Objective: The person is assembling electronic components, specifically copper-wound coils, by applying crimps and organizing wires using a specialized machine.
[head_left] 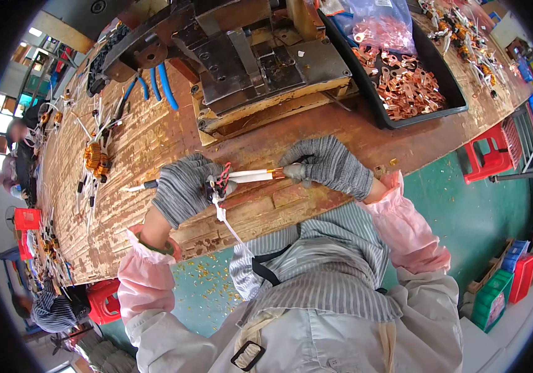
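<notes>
Both my hands wear grey striped knit gloves and are over the near edge of the worn wooden table (260, 211). My left hand (185, 186) is closed around a wire assembly (254, 176) with white sleeved leads, a red-and-black twisted part and a white tail hanging toward my lap. A dark-banded white lead sticks out past the left side of that hand. At the right end of the white leads, bare copper shows, and the fingertips of my right hand (329, 166) pinch it. Whether a separate copper terminal sits there is too small to tell.
A heavy metal press (266, 68) stands just beyond my hands. Right of it, a black tray (425, 118) holds copper terminals (406, 84) and a plastic bag (381, 28). A copper-wound coil (96, 158) with leads lies to the left. Red stools (489, 152) and other people are around.
</notes>
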The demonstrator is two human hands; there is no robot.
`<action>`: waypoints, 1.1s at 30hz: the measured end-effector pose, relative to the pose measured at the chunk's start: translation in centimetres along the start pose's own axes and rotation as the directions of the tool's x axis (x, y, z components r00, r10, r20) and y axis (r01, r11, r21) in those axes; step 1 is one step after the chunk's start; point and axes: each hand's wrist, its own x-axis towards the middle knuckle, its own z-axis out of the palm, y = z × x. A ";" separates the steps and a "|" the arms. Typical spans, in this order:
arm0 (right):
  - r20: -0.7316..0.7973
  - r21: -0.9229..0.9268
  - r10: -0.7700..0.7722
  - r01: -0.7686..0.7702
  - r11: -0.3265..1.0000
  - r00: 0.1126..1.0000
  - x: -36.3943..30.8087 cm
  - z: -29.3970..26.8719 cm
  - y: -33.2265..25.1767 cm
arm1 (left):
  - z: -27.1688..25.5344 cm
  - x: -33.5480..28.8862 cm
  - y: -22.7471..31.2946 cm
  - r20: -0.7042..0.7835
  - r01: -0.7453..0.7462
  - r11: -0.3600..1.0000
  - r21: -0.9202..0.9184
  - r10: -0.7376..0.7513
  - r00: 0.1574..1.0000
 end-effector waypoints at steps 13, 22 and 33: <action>0.033 -0.081 -0.133 0.135 0.988 0.991 0.0 -0.2 1.2 | -1.2 -1.7 1.3 -0.028 -0.234 0.963 0.133 0.239 0.971; 0.002 0.205 -0.130 0.127 0.970 0.992 0.7 -2.3 -3.9 | -7.0 0.2 2.5 -0.113 -0.238 0.733 0.637 0.394 0.912; -0.029 0.257 -0.218 0.218 0.941 0.976 3.0 -5.7 -6.6 | -8.8 3.5 -0.3 -0.079 -0.217 0.515 0.830 0.493 0.866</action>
